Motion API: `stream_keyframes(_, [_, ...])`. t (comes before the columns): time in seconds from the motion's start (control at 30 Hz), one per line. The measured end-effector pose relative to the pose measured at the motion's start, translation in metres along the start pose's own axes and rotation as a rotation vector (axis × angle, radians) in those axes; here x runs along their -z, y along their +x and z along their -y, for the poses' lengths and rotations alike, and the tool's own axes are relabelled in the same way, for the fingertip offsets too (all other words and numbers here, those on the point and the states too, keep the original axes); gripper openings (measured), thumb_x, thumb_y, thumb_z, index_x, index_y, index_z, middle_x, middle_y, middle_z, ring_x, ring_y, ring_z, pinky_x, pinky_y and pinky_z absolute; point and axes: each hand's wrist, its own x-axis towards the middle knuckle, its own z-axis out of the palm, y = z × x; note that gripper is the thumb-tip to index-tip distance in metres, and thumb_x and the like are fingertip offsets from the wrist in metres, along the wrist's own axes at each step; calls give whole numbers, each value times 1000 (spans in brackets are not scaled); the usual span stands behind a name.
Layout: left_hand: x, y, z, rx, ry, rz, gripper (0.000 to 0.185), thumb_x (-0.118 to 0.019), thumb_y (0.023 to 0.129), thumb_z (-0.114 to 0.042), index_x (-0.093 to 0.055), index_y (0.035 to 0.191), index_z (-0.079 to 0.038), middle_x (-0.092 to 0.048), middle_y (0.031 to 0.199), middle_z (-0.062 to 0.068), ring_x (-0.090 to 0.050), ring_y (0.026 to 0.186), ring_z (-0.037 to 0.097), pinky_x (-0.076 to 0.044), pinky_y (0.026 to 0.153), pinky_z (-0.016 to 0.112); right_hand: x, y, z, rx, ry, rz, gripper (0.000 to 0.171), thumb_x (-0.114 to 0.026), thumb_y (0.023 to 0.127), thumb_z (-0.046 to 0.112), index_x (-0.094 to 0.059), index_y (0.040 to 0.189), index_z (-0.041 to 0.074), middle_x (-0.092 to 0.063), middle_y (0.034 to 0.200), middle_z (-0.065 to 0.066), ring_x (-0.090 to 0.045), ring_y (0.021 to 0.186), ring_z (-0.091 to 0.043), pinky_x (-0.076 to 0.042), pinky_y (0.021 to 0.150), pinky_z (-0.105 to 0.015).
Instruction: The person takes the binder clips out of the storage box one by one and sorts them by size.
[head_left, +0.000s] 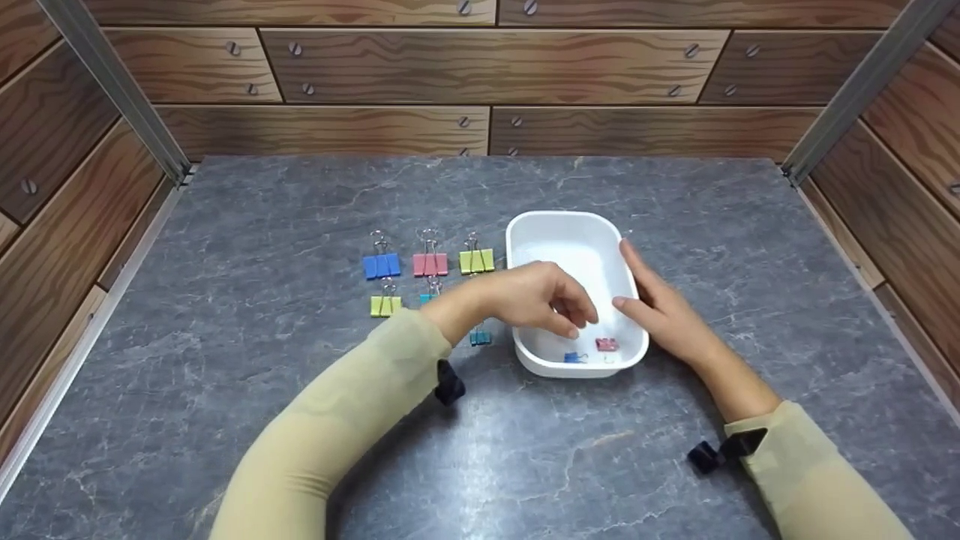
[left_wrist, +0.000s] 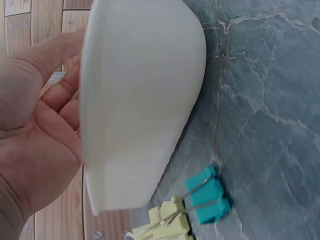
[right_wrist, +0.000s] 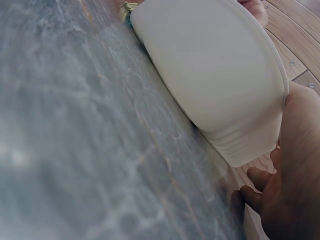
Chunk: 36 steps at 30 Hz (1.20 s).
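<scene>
A white tray [head_left: 577, 247] stands on the grey bench [head_left: 300, 450], with binder clips set out in rows just to its left: a blue clip [head_left: 382, 265], a pink clip [head_left: 430, 263] and a lime clip [head_left: 476, 260] in the far row, a yellow clip [head_left: 385, 304] nearer, and a teal clip [head_left: 480, 337] close to the tray's left wall. Two small clips already lie inside the tray at its near end, a small blue one [head_left: 575, 358] and a small pink one [head_left: 606, 344]. The left hand [head_left: 540, 296] hovers over the tray's near half with its fingers loosely curled downward; no clip is visible between them, so it appears to hold nothing. The right hand [head_left: 660, 307] lies with straight fingers against the tray's right wall, steadying it. The step in hand is judged to be moving clips one at a time from the bench into the tray, at the instant above the tray. The next move would call for the left hand to travel left to a remaining clip, probably the teal one nearest it, and pinch it by body or wire handles.
</scene>
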Motion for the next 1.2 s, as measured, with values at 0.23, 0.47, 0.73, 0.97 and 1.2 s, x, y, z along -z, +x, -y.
stream_keyframes(0.23, [-5, 9, 1, 34, 104, 137, 30, -77, 96, -3, -76, 126, -2, -77, 108, 11, -68, 93, 12, -52, 84, 20, 1, 0, -1, 3, -13, 1, 78, -63, 105, 13, -20, 170, 18, -17, 176, -8, -30, 154, -35, -36, 109, -12])
stream_keyframes(0.47, [-7, 15, -2, 89, 179, 206, 32, -76, 98, -6, -77, 129, -10, -77, 111, 3, -67, 97, 11, -51, 86, 19, 2, 0, -3, 11, -14, -9, 78, -63, 105, 12, -21, 170, 17, -16, 176, -8, -26, 156, -34, -33, 111, -12])
stream_keyframes(0.73, [-16, 23, -1, 65, 201, 230, 30, -74, 97, -2, -78, 126, -10, -79, 111, 7, -68, 96, 11, -50, 85, 18, 0, 1, -3, 13, 17, -3, 79, -62, 104, 9, -20, 170, 18, -19, 175, -10, -37, 150, -36, -45, 103, -14])
stream_keyframes(0.97, [-21, 27, 0, 77, 232, 237, 26, -72, 97, 0, -81, 118, -10, -79, 105, 1, -65, 92, 5, -49, 86, 15, -1, 1, -3, 26, -2, -10, 78, -63, 105, 9, -21, 170, 16, -18, 175, -9, -31, 153, -34, -38, 108, -13])
stream_keyframes(1.2, [-22, 31, 0, 72, 288, 251, 17, -75, 97, -5, -81, 111, -11, -78, 99, -3, -60, 86, 2, -46, 83, 13, -1, 1, -3, 32, 10, -15, 79, -64, 104, 8, -21, 170, 14, -19, 175, -9, -33, 152, -35, -38, 109, -13])
